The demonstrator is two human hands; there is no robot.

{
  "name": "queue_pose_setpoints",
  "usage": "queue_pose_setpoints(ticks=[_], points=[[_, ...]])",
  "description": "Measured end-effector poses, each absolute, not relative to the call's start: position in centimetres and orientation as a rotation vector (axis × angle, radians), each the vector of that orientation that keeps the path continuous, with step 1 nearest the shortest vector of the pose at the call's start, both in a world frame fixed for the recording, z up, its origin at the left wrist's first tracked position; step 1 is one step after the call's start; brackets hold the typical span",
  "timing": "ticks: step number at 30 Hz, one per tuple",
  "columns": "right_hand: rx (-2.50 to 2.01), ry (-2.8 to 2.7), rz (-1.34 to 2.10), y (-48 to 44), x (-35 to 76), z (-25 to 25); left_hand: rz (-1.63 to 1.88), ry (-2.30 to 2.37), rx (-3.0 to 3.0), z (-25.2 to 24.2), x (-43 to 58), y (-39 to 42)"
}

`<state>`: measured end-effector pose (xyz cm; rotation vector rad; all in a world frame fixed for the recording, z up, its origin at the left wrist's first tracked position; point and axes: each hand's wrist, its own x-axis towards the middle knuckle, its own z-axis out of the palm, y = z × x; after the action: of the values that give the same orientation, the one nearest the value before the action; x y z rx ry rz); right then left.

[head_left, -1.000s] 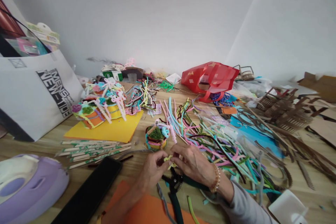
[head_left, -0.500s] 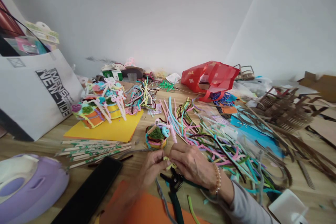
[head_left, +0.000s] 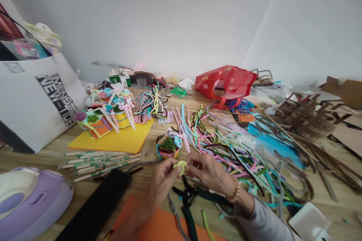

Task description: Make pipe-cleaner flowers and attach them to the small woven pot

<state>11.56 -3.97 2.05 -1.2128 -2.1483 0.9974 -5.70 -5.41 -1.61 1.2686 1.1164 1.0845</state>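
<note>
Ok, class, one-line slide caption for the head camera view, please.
Left hand and right hand hold a yellow-green pipe cleaner above green-handled pliers on a wooden table.

My left hand (head_left: 163, 180) and right hand (head_left: 208, 179) are raised close together in front of me, fingertips (head_left: 192, 165) pinching inward from either side, my right wrist (head_left: 232, 192) bent and both elbows out of view.

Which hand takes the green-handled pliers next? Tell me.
Right, probably: the right hand sits above the green-handled pliers, with one handle running toward it, though it shares the yellow-green pipe cleaner loop with the left hand.
</note>
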Motion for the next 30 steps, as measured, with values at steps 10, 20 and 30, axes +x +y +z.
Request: queue_pose_setpoints(ticks=[10,20,30], points=[[-1.231,-2.14,0.927,-4.0,11.8,2.2,1.028,1.275,1.591,-2.0,-5.5,-5.7],[-1.291,-2.377,0.58,-4.1,11.6,1.6,0.975,1.288,1.736,-2.8,-5.9,-5.7],[-1.338,-2.55,0.364,-4.7,10.8,1.8,0.968,1.306,1.753,-3.1,-5.7,-5.5]])
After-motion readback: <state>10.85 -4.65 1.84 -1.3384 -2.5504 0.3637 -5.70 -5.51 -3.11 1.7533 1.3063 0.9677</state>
